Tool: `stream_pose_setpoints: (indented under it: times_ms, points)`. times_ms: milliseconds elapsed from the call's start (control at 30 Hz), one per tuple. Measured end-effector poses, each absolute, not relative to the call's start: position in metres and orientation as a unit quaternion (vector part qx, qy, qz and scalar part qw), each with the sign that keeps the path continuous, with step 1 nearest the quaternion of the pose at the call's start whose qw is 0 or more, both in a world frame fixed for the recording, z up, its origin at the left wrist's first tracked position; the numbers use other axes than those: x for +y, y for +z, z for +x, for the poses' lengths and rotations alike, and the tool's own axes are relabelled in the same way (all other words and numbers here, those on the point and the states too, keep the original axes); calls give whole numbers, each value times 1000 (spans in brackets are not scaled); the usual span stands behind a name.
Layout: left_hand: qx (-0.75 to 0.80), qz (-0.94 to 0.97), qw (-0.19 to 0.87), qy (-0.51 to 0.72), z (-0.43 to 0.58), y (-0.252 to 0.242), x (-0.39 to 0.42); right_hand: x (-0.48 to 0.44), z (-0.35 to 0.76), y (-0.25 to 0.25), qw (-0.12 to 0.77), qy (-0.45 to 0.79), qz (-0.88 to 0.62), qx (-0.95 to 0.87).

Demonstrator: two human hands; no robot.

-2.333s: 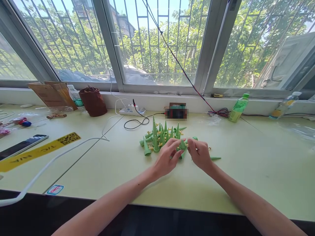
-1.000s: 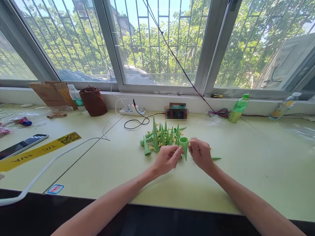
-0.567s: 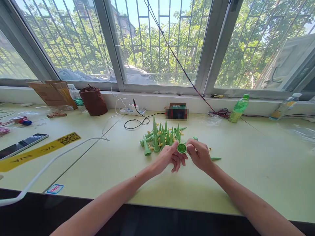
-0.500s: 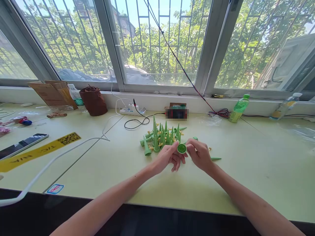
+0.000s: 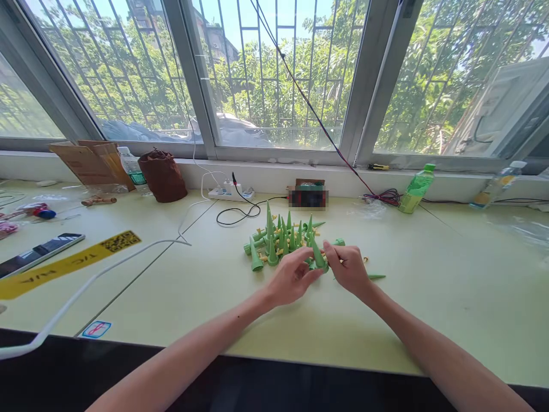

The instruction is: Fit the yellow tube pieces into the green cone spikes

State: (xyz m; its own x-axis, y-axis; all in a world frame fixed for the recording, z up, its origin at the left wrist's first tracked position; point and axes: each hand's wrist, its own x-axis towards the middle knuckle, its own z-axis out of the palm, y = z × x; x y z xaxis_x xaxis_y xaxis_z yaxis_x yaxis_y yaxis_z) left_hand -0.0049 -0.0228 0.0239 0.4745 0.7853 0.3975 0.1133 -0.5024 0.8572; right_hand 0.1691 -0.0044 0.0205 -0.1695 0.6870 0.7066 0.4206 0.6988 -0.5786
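My left hand (image 5: 295,277) holds a green plastic plant watering spike (image 5: 318,255), its fingers and thumb around the wide base. The spike leans with its tip up and slightly left. Against the right side of that base, the fingers of my right hand (image 5: 348,268) are closed in a pinch; whatever is between them is hidden. Just behind my hands is a cluster of similar green spikes (image 5: 270,246), several upright and some lying, with small yellow valve pieces among them. Another spike (image 5: 376,277) lies partly behind my right wrist.
A small yellow ring (image 5: 366,260) lies right of my right hand. At the back are a power strip (image 5: 231,194), a black cable (image 5: 238,216), a green bottle (image 5: 417,189) and a brown bag (image 5: 163,176). A white cable (image 5: 128,249) and a phone (image 5: 43,252) are left.
The spike in my left hand has turned: its open round end faced me before, and now its pointed end shows upward. My left fingers have shifted around the base; my right hand stays beside it.
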Motion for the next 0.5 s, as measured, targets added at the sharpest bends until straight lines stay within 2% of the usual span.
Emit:
stream_pose_setpoints:
  times_ms: [67,167,500]
  points:
    - [300,780,335,435,-4,22,-23,-5,169,21,534,123,-370,-750]
    - [306,791,296,439,-3,22,-23,-5,168,21,539,120,-371,-747]
    - [351,720,376,466,2,22,-24,-8,169,21,543,158,-372,-736]
